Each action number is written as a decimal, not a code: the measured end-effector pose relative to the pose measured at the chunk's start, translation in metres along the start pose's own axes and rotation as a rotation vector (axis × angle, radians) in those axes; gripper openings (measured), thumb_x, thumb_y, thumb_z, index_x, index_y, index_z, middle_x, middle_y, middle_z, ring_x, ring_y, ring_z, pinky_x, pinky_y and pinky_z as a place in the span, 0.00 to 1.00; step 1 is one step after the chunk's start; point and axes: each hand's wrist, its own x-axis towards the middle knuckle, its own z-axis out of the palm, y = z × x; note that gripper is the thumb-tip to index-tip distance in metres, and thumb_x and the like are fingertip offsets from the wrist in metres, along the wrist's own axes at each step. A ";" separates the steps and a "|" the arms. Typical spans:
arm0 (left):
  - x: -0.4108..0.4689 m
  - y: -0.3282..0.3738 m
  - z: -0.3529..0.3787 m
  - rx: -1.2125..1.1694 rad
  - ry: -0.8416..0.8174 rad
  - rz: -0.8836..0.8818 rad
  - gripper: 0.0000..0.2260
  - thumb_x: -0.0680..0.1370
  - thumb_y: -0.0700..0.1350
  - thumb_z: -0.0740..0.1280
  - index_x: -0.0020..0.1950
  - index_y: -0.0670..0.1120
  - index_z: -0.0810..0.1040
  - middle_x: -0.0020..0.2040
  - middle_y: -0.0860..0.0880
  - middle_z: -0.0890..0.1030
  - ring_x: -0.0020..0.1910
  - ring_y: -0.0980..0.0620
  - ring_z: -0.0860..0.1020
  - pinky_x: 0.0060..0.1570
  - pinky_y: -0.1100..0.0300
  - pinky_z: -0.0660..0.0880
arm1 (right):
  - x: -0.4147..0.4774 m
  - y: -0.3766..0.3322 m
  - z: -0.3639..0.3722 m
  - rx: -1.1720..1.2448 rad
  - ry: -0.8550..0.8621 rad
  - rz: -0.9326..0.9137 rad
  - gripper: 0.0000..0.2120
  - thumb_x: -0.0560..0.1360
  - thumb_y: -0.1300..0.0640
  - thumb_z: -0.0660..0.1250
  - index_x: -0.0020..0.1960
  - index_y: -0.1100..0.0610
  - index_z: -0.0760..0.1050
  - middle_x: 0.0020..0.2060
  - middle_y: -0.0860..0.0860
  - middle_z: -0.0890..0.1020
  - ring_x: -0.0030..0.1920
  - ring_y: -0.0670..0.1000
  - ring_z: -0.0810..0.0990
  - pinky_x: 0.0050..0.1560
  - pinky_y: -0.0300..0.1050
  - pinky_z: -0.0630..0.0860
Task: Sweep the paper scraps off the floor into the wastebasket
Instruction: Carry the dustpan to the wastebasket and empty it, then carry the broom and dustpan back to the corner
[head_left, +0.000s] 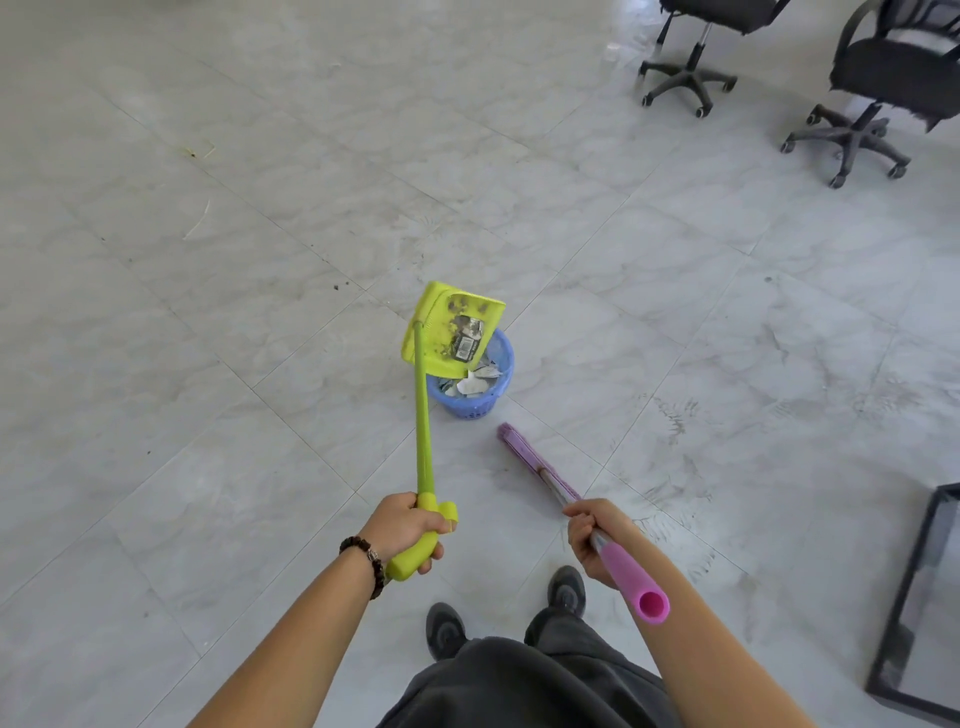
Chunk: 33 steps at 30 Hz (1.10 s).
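Overhead, tilted dustpan lip inside wastebasket rim.

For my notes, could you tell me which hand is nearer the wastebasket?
Left, narrowly. The left hand sits below the wastebasket, slightly left; the right hand sits below and farther right.

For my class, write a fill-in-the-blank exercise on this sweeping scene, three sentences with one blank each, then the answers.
1. The left hand holds the handle of the yellow-green ____.
2. The dustpan is tipped over the rim of the ____ wastebasket.
3. The right hand grips the broom, whose bristles are ____ in colour.

Missing words: dustpan; blue; purple
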 end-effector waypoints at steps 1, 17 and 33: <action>-0.003 -0.001 0.002 -0.050 -0.007 0.019 0.10 0.74 0.31 0.70 0.54 0.33 0.75 0.47 0.39 0.81 0.27 0.46 0.75 0.22 0.62 0.68 | -0.001 0.001 -0.001 0.007 -0.003 -0.002 0.07 0.77 0.69 0.61 0.45 0.59 0.70 0.21 0.49 0.67 0.15 0.45 0.66 0.14 0.34 0.67; -0.023 0.026 -0.026 -0.192 -0.089 0.085 0.03 0.76 0.32 0.65 0.49 0.35 0.77 0.46 0.39 0.81 0.26 0.50 0.74 0.21 0.62 0.67 | -0.011 0.011 0.026 0.173 -0.060 -0.092 0.13 0.74 0.68 0.64 0.38 0.55 0.63 0.23 0.49 0.66 0.18 0.44 0.67 0.17 0.32 0.70; -0.031 0.148 -0.006 -0.302 -0.308 0.309 0.05 0.79 0.36 0.63 0.44 0.41 0.73 0.35 0.46 0.73 0.22 0.56 0.73 0.19 0.67 0.68 | -0.048 -0.027 0.022 0.420 -0.289 -0.326 0.23 0.56 0.75 0.76 0.45 0.61 0.72 0.33 0.51 0.68 0.24 0.45 0.74 0.24 0.34 0.76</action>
